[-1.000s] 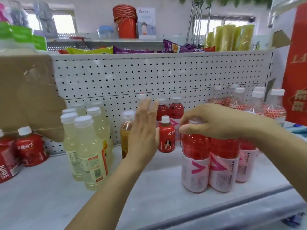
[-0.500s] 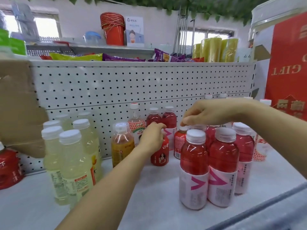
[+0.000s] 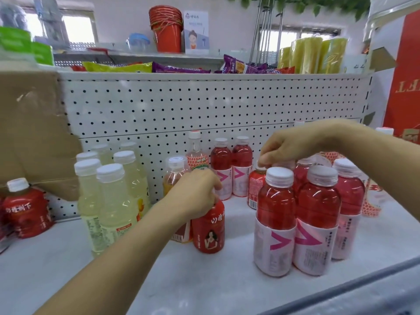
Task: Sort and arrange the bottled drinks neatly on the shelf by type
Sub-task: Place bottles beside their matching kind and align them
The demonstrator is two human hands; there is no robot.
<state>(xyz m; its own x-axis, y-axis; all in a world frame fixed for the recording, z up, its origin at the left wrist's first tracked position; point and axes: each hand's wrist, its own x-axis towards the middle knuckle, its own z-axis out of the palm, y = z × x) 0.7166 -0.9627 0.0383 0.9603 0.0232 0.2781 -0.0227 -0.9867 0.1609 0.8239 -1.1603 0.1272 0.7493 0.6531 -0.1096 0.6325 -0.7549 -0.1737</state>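
At the far left of the white shelf (image 3: 56, 264), against a sheet of cardboard (image 3: 29, 133), stands one squat red-wrapped bottle (image 3: 26, 210) with a white cap and white characters; more red wrapping shows at the frame edge, too cut off to count. Next come the pale yellow drink bottles (image 3: 113, 208), tall, clear, white-capped, with small labels low down: six caps can be counted, packed in a tight cluster. Right of them an orange drink bottle (image 3: 175, 176) with a clear cap stands mostly hidden behind the left hand (image 3: 193, 194). That hand's fingers are closed over the top of a small red bottle (image 3: 210, 228), whose wrap carries a figure in red; it stands on the shelf in front of the orange one. Behind, against the pegboard (image 3: 204, 105), is one slim bottle with a red-dotted label (image 3: 196, 155), then two red drink bottles with pink-arrow labels (image 3: 231, 167) side by side. Further right, the right hand (image 3: 293, 144) pinches its fingertips together on the cap of another small red bottle (image 3: 255, 187). At the front right stands a cluster of the arrow-labelled red drinks (image 3: 297, 221): three clear in front, others behind hidden by the hand. More dotted labels show at the far right, uncountable.
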